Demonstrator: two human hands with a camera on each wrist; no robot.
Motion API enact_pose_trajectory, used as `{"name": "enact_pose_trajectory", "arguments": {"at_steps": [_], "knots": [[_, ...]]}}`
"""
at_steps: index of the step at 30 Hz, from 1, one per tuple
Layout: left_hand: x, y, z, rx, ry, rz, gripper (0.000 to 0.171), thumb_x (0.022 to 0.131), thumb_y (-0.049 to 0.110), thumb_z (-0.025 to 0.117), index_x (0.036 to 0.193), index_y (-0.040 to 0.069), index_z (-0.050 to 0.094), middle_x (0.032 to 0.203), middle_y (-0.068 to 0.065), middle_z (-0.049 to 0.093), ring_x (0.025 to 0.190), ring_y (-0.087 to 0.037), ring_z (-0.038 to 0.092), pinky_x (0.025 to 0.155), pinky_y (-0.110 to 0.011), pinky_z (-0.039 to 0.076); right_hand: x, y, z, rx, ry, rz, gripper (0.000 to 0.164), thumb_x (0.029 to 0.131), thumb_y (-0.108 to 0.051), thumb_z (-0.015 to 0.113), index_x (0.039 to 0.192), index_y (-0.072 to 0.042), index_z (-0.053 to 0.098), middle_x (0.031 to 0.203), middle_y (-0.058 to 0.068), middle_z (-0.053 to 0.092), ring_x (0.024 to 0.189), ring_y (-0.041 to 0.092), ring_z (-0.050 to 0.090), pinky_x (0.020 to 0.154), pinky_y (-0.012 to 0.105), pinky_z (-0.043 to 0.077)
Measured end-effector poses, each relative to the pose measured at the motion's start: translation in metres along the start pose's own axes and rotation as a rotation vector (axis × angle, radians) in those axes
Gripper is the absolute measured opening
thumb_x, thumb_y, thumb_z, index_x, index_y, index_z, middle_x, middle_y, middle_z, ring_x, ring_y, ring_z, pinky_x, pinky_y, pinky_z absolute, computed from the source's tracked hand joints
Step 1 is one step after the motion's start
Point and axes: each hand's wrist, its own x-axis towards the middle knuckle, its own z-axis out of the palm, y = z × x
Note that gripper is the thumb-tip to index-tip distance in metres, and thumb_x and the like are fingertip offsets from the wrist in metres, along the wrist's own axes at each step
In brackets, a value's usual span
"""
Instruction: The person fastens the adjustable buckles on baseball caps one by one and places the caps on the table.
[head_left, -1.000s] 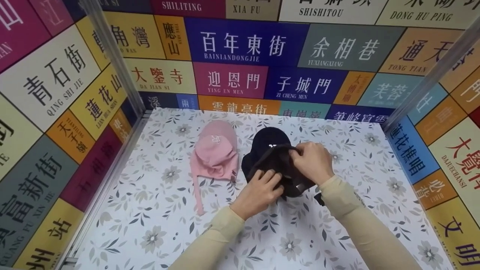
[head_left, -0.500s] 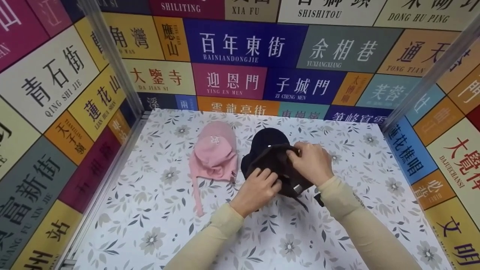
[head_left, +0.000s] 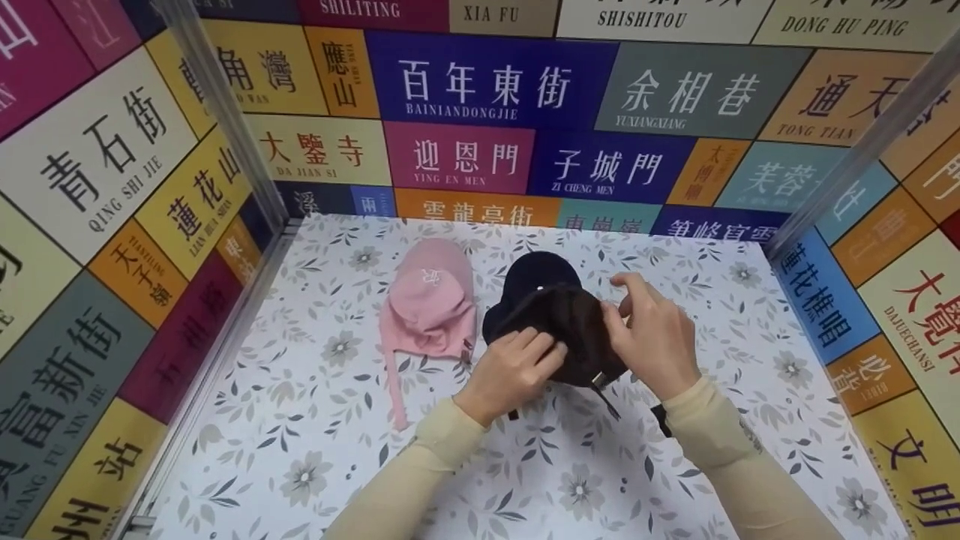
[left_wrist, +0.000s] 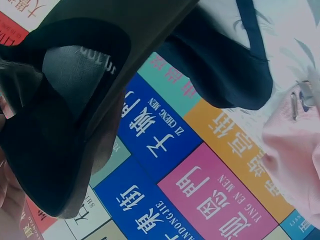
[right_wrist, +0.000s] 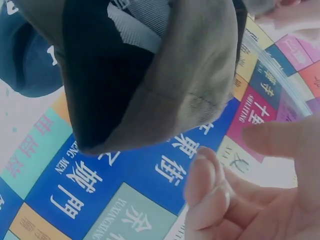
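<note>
In the head view my left hand (head_left: 510, 375) grips the near left side of a dark brown cap (head_left: 571, 330), held tilted with its hollow inside facing me. A strap with a small metal buckle hangs from its lower edge. My right hand (head_left: 656, 337) is just right of the cap, fingers loosely bent. In the right wrist view the fingers (right_wrist: 207, 205) stand apart from the cap's cloth (right_wrist: 195, 75). Behind the brown cap lies a navy cap (head_left: 536, 271), partly hidden. A pink cap (head_left: 431, 300) lies to its left, its strap trailing toward me.
The table (head_left: 300, 420) has a white cloth with grey flowers and leaves. Colourful panels with printed characters stand at the back (head_left: 487, 82) and both sides. Metal posts (head_left: 225, 112) mark the back corners.
My right hand has let go of the brown cap's edge and moved slightly right, its fingers spreading. The left hand keeps its hold. Navy and pink caps have stayed in place.
</note>
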Motion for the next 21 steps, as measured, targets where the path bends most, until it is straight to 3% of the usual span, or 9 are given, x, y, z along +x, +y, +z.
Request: {"name": "enact_pose_trajectory", "arguments": {"at_steps": [4, 7, 14, 21], "knots": [[0.005, 0.0, -0.001, -0.038, 0.051, -0.038, 0.025, 0.089, -0.005, 0.054, 0.102, 0.005, 0.073, 0.092, -0.005, 0.064, 0.074, -0.02, 0.055, 0.065, -0.028, 0.052, -0.02, 0.001, -0.011, 0.023, 0.026, -0.039, 0.006, 0.09, -0.012, 0.065, 0.096, -0.013, 0.064, 0.075, -0.004, 0.059, 0.058, 0.014, 0.053, 0.047, 0.035, 0.04], [0.009, -0.002, -0.002, -0.052, 0.079, -0.078, 0.023, 0.09, -0.004, 0.056, 0.102, 0.004, 0.073, 0.092, -0.005, 0.064, 0.072, -0.019, 0.056, 0.065, -0.027, 0.054, -0.038, 0.004, -0.018, 0.036, 0.015, -0.052, 0.009, 0.087, -0.005, 0.061, 0.09, -0.014, 0.063, 0.079, -0.005, 0.058, 0.061, 0.012, 0.052, 0.049, 0.035, 0.04], [0.015, -0.004, -0.002, -0.122, 0.175, -0.174, 0.019, 0.089, 0.002, 0.065, 0.105, 0.003, 0.074, 0.095, -0.007, 0.065, 0.079, -0.02, 0.062, 0.07, -0.027, 0.056, -0.084, 0.013, -0.004, 0.081, 0.012, -0.096, 0.033, 0.083, 0.0, 0.057, 0.11, -0.014, 0.068, 0.095, -0.004, 0.062, 0.072, 0.006, 0.057, 0.049, 0.03, 0.044], [0.021, -0.004, -0.004, -0.209, 0.296, -0.189, 0.021, 0.086, -0.001, 0.069, 0.107, 0.001, 0.073, 0.097, -0.01, 0.066, 0.084, -0.021, 0.064, 0.079, -0.028, 0.057, -0.108, 0.017, 0.025, 0.065, 0.11, -0.072, 0.046, 0.079, -0.018, 0.079, 0.123, -0.016, 0.067, 0.109, 0.0, 0.061, 0.069, 0.013, 0.06, 0.043, 0.031, 0.043]]}}
